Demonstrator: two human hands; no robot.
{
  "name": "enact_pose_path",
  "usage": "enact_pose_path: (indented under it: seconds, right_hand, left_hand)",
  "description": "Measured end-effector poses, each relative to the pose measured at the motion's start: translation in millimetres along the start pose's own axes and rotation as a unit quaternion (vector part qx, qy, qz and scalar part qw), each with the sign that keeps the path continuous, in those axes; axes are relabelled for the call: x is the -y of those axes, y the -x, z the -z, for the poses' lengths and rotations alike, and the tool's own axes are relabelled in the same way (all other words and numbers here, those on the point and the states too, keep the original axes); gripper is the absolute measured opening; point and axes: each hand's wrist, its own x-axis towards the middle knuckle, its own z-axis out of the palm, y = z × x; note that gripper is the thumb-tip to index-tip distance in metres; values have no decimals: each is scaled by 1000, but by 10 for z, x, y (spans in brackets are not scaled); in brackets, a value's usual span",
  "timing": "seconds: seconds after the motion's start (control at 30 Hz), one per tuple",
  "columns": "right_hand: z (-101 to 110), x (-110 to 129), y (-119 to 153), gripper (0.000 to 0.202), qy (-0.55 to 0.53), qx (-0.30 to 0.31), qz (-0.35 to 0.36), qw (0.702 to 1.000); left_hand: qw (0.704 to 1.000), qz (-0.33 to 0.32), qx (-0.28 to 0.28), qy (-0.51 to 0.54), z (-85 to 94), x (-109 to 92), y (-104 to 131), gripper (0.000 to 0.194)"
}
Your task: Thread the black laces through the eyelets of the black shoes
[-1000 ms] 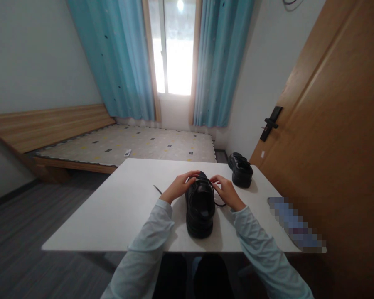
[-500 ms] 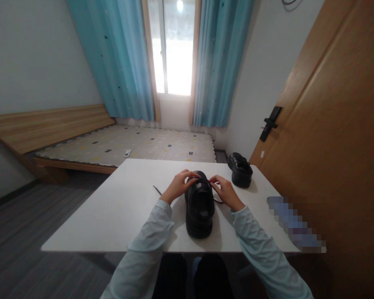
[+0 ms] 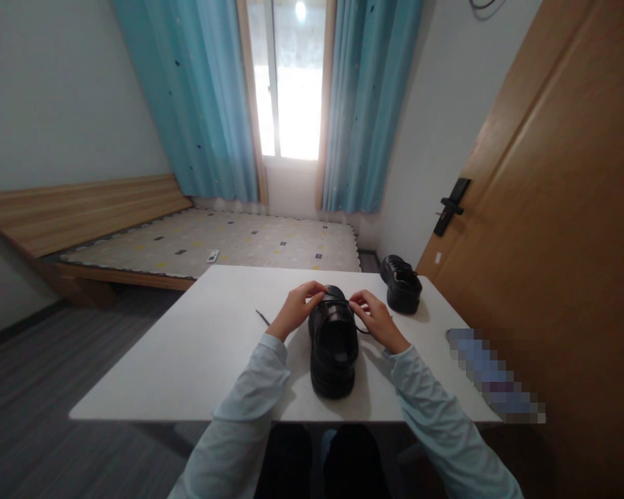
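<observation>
A black lace-up shoe point(image 3: 333, 360) stands upright on the white table point(image 3: 187, 360), its toe pointing away from me and its heel towards me. At the left of its upper front, my left hand point(image 3: 300, 306) pinches the black shoelace point(image 3: 335, 301). On the other side my right hand point(image 3: 373, 315) has thumb and fingers closed on the lace too. The lace runs across the shoe between both hands. One loose lace end sticks out past my left wrist over the table, and another part loops below my right fingers.
A second black shoe point(image 3: 403, 285) stands at the table's back right. A pixelated flat item point(image 3: 494, 378) lies along the right edge. Beyond the table is a bed point(image 3: 239, 239) with a small white object point(image 3: 213, 256) on it. A wooden door point(image 3: 551, 229) is on the right.
My left fingers have drawn slightly back from the middle of the shoe, so more of the lace shows between my hands. The shoe has stayed in place.
</observation>
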Motion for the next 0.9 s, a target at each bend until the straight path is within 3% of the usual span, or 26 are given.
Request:
enact_pose_path:
  seconds: [0.2,0.47,0.63,0.9]
  right_hand:
    - [16,-37,-3,17,19,18,26,999]
    - [28,-45,-13,7,27,-13,21,999]
    - [15,-53,-28,7,-88,-31,-49,994]
    - [12,-32,-35,9,-271,-35,-99,957]
  left_hand:
    - [1000,11,4,-1,7,-28,0,19]
    - [1000,15,17,-7,17,-52,2,19]
    - [999,8,38,-32,22,-77,9,19]
    - [998,17,46,-39,7,-46,7,18]
